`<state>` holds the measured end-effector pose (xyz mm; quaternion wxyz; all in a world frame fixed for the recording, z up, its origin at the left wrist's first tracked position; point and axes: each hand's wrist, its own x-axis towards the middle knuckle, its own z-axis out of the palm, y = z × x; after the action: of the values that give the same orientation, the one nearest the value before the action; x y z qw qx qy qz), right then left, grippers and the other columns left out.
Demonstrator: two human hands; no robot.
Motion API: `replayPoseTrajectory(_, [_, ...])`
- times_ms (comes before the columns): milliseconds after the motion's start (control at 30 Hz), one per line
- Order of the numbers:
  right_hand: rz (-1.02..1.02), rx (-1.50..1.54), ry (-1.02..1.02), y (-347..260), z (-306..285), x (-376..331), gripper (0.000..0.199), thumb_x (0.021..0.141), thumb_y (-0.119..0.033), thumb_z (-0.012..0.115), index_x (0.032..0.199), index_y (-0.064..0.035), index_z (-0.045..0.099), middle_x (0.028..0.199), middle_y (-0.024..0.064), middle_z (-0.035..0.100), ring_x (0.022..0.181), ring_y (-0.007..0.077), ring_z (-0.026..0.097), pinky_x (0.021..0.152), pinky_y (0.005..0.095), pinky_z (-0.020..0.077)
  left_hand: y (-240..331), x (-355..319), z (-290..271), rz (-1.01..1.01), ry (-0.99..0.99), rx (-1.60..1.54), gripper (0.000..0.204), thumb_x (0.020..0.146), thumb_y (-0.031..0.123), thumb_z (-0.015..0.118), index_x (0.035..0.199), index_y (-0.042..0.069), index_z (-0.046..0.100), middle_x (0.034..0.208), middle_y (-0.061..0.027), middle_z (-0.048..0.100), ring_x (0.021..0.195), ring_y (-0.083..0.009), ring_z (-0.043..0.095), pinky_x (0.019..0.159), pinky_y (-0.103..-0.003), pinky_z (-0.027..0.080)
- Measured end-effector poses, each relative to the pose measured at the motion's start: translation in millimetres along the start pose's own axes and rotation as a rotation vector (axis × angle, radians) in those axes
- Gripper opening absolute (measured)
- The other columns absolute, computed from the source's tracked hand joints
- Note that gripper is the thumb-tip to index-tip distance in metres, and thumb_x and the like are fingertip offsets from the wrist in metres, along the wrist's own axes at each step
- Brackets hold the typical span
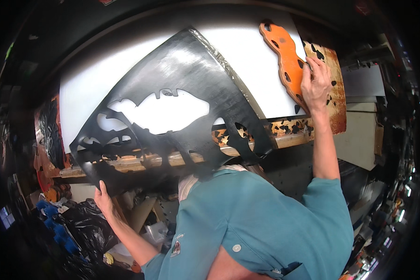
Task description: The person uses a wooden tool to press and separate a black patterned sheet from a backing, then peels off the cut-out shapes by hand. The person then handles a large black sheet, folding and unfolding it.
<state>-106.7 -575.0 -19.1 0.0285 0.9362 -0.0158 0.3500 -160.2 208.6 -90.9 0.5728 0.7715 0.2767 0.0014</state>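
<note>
A large black leather-like sheet [182, 60] with several shaped cut-outs hangs tilted over the white board [240, 51] and the bench's near edge. My left hand [105, 200] is closed on the sheet's lower left corner, thumb up along its edge. On the right of the white board lies a thick orange cutting die [284, 51] with a wavy outline and several small holes. My right hand [316, 84] grips the die's right edge with bent fingers; the palm hides part of that edge.
Small black scraps [319, 54] are scattered on the worn wooden surface [338, 88] at right. More scraps lie along the bench's wooden front rail [289, 140]. A black plastic bag [91, 224] and blue material [56, 226] sit low at left. Pale panels [357, 133] stand right of the bench.
</note>
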Motion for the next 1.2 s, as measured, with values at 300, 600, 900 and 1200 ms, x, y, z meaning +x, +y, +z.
replayPoseTrajectory(300, [0.046, 0.406, -0.269, -205, 54, 20, 0.047, 0.088, -0.024, 0.077, 0.122, 0.0062, 0.066, 0.131, 0.0259, 0.061, 0.115, 0.0388, 0.059, 0.101, 0.0488, 0.0489, 71, 76, 28, 0.108, 0.180, 0.024, 0.042, 0.108, 0.046, 0.061, 0.112, 0.006, 0.071, 0.082, 0.0011, 0.065, 0.067, -0.0079, 0.056, 0.062, -0.026, 0.046])
replayPoseTrajectory(600, [0.110, 0.323, -0.306, -250, 12, -29, 0.053, 0.092, -0.022, 0.072, 0.136, 0.0057, 0.062, 0.150, 0.0281, 0.052, 0.133, 0.0457, 0.051, 0.113, 0.0525, 0.0421, 89, 88, 7, 0.144, -0.322, 0.325, 0.036, 0.113, 0.036, 0.051, 0.096, 0.008, 0.067, 0.068, 0.0022, 0.059, 0.054, -0.0067, 0.051, 0.051, -0.023, 0.039])
replayPoseTrajectory(900, [0.480, 0.297, -0.273, -297, -69, -93, 0.061, 0.085, -0.020, 0.084, 0.136, 0.0048, 0.062, 0.139, 0.0247, 0.058, 0.123, 0.0419, 0.058, 0.106, 0.0475, 0.0472, 37, 78, -65, -0.469, -0.995, 0.273, 0.034, 0.104, 0.032, 0.067, 0.092, 0.001, 0.070, 0.073, -0.0069, 0.067, 0.065, -0.0172, 0.064, 0.062, -0.031, 0.053])
replayPoseTrajectory(1200, [0.681, 0.636, -0.347, -342, -81, -142, 0.092, 0.075, -0.017, 0.093, 0.154, -0.0037, 0.048, 0.094, 0.0100, 0.059, 0.075, 0.0252, 0.058, 0.070, 0.0361, 0.0515, -5, 72, -34, -0.569, -1.328, 0.733, 0.023, 0.099, 0.017, 0.072, 0.084, 0.001, 0.076, 0.089, -0.0039, 0.078, 0.091, -0.0122, 0.070, 0.085, -0.028, 0.052])
